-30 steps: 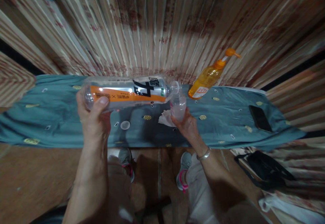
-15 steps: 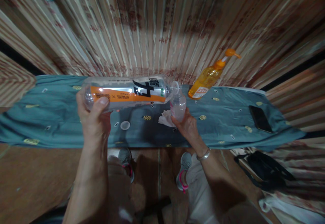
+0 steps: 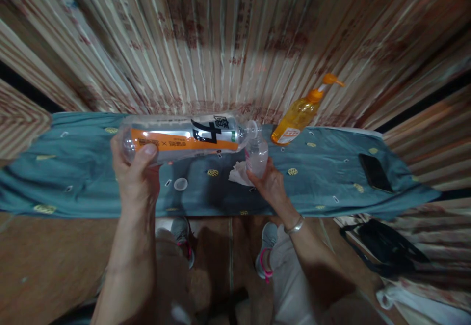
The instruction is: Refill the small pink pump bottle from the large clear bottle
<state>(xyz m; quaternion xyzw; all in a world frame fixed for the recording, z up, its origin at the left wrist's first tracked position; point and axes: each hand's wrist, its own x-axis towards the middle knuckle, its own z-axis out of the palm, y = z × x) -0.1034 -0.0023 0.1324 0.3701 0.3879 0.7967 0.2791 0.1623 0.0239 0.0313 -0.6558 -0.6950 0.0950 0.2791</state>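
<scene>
A large clear bottle (image 3: 176,138) with an orange and silver label lies nearly level in the air, its neck pointing right. My left hand (image 3: 138,168) is wrapped round its base end. My right hand (image 3: 270,180) grips a small clear bottle (image 3: 257,157), which stands roughly upright over the cloth. The large bottle's mouth is at the small bottle's top; whether they touch, I cannot tell. A crumpled white tissue (image 3: 240,174) lies beside the small bottle. A round clear cap (image 3: 180,184) rests on the cloth, right of my left hand.
An orange pump bottle (image 3: 294,121) stands at the back of the teal cloth-covered table (image 3: 84,168). A black phone (image 3: 375,173) lies at the right. Striped curtain (image 3: 221,45) hangs behind. A dark bag (image 3: 386,246) is below, right.
Both hands keep their grips, and the two bottles hold nearly the same pose. The whole view has shifted very slightly.
</scene>
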